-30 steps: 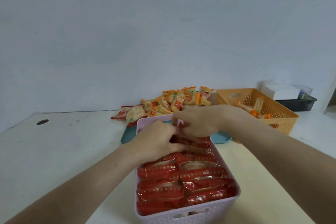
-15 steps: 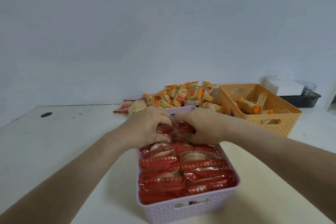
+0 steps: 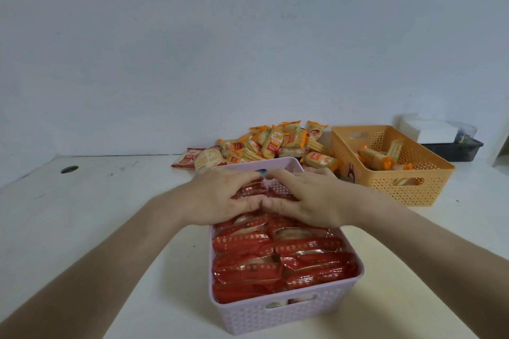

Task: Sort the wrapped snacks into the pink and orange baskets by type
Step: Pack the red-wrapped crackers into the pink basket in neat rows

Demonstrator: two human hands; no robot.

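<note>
On a white table (image 3: 82, 215) against a plain pale wall, a pink basket (image 3: 275, 319) sits straight in front of the person, packed with red-wrapped snacks (image 3: 281, 259) lying in two close rows. Both bare forearms reach in from the bottom corners and meet over the basket's far end. The left hand (image 3: 220, 195) and the right hand (image 3: 308, 201) lie side by side on the farthest red packets, fingers stretched out and laid flat across the wrappers, thumbs almost touching in the middle. Neither hand grasps anything; they press down with loosened, extended fingers. Half a second ago the same hands had their fingers curled, pinching red packets at this spot, so the pinch has given way to a flat press. Behind the basket, touching its far rim, lies a loose pile of yellow-and-orange wrapped snacks (image 3: 275, 143), with a red-and-cream packet (image 3: 190, 159) at its left edge. A sliver of teal tray (image 3: 260, 171) shows between the fingertips. To the right, near the pile, stands an orange basket (image 3: 413, 187) holding a few of the yellow-and-orange snacks (image 3: 380, 157); more of its front wall shows than a moment ago. Farther right, at the wall, a black tray (image 3: 454, 150) carries a white box (image 3: 432, 132). A small round hole (image 3: 69, 169) marks the table at far left.
</note>
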